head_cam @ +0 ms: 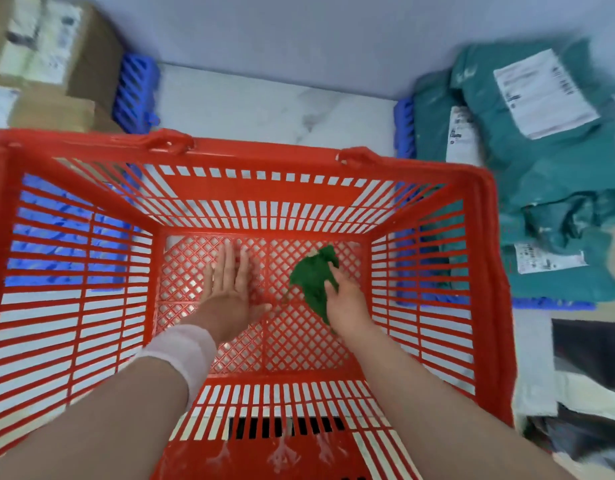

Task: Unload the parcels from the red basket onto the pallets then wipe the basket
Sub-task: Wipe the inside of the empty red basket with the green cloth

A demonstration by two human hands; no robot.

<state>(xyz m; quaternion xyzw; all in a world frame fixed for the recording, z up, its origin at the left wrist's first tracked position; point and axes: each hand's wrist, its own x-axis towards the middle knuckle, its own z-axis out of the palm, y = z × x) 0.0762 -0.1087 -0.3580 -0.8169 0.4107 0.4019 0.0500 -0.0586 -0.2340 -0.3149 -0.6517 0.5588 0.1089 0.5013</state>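
Observation:
The red basket point(250, 157) fills the middle of the view and holds no parcels. Both my arms reach down inside it. My left hand point(230, 292) lies flat with straight fingers on the lattice floor, a white band round its wrist. My right hand point(347, 306) grips a crumpled green cloth point(314, 278) against the basket floor, right of centre. Teal mailer bags with white labels point(541, 161) are piled on a blue pallet point(405, 129) at the right. Brown cardboard boxes point(56, 57) sit on another blue pallet point(136, 91) at the far left.
A strip of white marble floor point(275, 105) lies between the two pallets beyond the basket, ending at a pale wall. Dark and white bags point(590, 362) lie on the floor at the lower right, beside the basket.

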